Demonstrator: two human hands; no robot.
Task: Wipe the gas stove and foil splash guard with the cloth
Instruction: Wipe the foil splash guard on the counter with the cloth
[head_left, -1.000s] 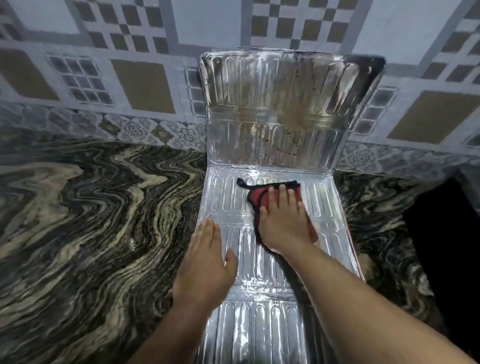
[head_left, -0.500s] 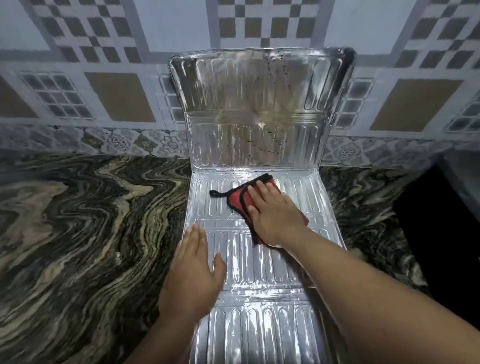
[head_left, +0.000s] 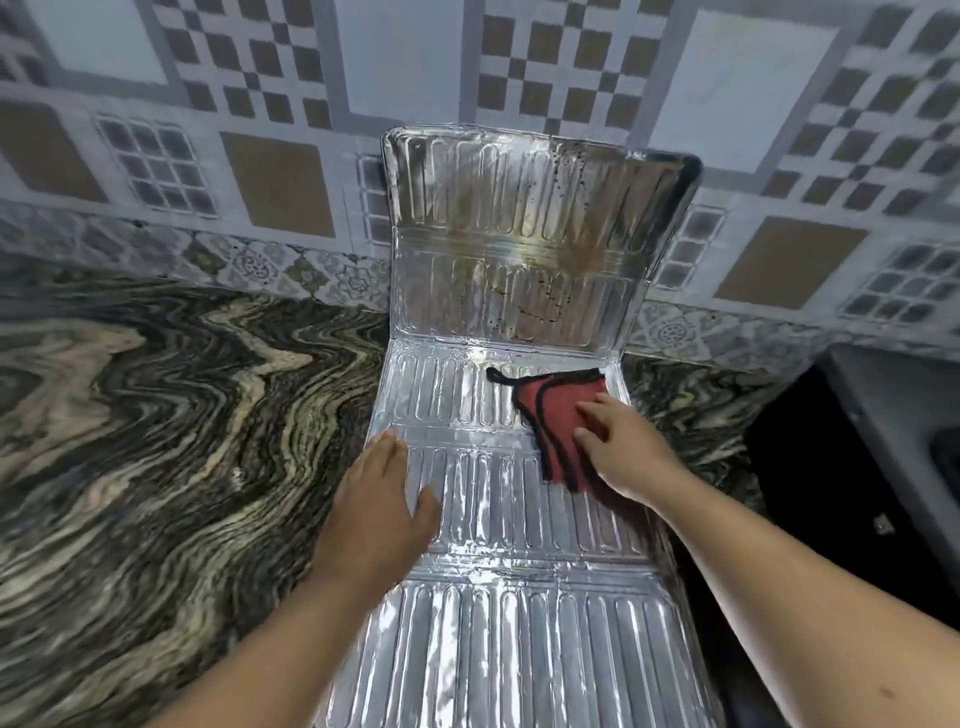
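The foil splash guard (head_left: 483, 613) lies flat along the marble counter, and its far panel (head_left: 519, 234) stands up against the tiled wall, stained brown with dark specks. A red cloth (head_left: 558, 415) with black edging rests on the flat foil near the fold, at the right side. My right hand (head_left: 623, 447) presses flat on the cloth's right part. My left hand (head_left: 376, 509) lies flat, fingers together, on the foil's left edge and holds nothing. No gas stove can be made out with certainty.
Swirled black and cream marble counter (head_left: 156, 441) spreads to the left. A patterned tile wall (head_left: 260, 130) runs behind. At the right, a dark gap (head_left: 810, 467) and a grey object's edge (head_left: 893, 405) border the foil.
My right hand slid the cloth from the middle of the foil to its right side near the fold. My left hand stayed pressed on the foil's left edge.
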